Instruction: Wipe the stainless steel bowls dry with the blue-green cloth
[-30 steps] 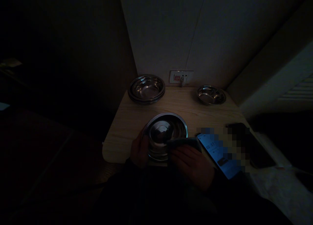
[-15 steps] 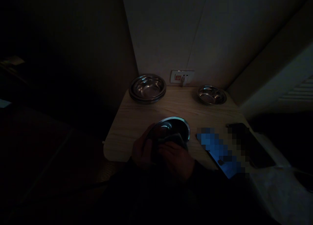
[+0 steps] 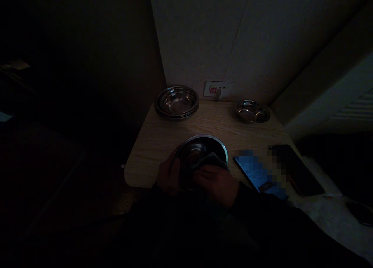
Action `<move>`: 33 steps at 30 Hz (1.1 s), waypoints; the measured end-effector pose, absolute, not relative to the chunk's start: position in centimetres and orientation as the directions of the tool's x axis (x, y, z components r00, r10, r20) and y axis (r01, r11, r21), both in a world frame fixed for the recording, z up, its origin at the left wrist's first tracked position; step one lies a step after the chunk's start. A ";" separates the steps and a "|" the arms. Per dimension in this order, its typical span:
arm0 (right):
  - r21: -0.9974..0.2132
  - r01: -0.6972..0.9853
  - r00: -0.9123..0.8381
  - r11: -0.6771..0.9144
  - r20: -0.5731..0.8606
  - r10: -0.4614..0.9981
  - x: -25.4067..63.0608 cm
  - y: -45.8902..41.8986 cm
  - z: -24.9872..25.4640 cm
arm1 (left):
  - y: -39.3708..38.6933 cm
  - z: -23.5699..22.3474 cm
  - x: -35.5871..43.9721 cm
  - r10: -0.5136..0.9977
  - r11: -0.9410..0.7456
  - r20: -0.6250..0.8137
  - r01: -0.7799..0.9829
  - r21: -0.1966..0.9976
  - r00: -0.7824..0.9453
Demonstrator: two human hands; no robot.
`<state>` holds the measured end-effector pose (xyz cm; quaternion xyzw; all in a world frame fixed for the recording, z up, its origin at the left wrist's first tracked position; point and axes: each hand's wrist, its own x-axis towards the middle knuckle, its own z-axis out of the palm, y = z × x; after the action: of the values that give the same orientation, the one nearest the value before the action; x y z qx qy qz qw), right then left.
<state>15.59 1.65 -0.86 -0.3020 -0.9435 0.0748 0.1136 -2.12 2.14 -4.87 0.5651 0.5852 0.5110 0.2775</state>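
Note:
A shiny metal bowl is tilted toward me at the near edge of the small wooden table. My left hand grips its left rim, with the thumb over the inside. A dark cloth lies bunched inside the bowl's right part. My right hand is closed on that cloth and presses it to the inner wall. The lower part of the bowl and most of the cloth are lost in shadow and behind my fingers.
A stack of metal bowls stands at the table's back left, a single metal bowl at the back right. A lit phone and a dark phone lie to the right. A wall socket holds a plug. The wooden table has rounded corners.
The bowl is turned a little, showing more of its inside. My right hand and the cloth have shifted slightly right within it. My left hand keeps its hold on the rim.

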 end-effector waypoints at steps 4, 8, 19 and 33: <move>-0.169 0.556 -0.804 0.813 0.139 0.579 16.8 1.4 -0.3 | 2.3 -4.2 -1.7 0.966 -0.183 0.229 0.316 0.931 -0.118; -0.267 0.547 -0.778 0.794 0.188 0.599 15.4 1.3 -0.8 | 2.5 -4.0 -2.0 0.969 -0.170 0.224 0.374 0.912 -0.107; -0.008 0.623 -0.734 0.782 0.338 0.588 19.1 0.1 0.2 | 2.7 -3.5 -2.1 0.963 -0.193 0.247 0.359 0.913 -0.110; -0.032 0.678 -0.656 0.734 0.424 0.624 19.1 -1.1 -0.5 | 1.4 -5.1 -2.3 0.948 -0.043 0.175 0.438 0.898 -0.267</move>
<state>19.05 -1.11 -0.55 -0.3587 -0.9077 -0.0644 0.2079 -2.32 1.39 -5.13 0.5431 0.6379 0.4758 0.2679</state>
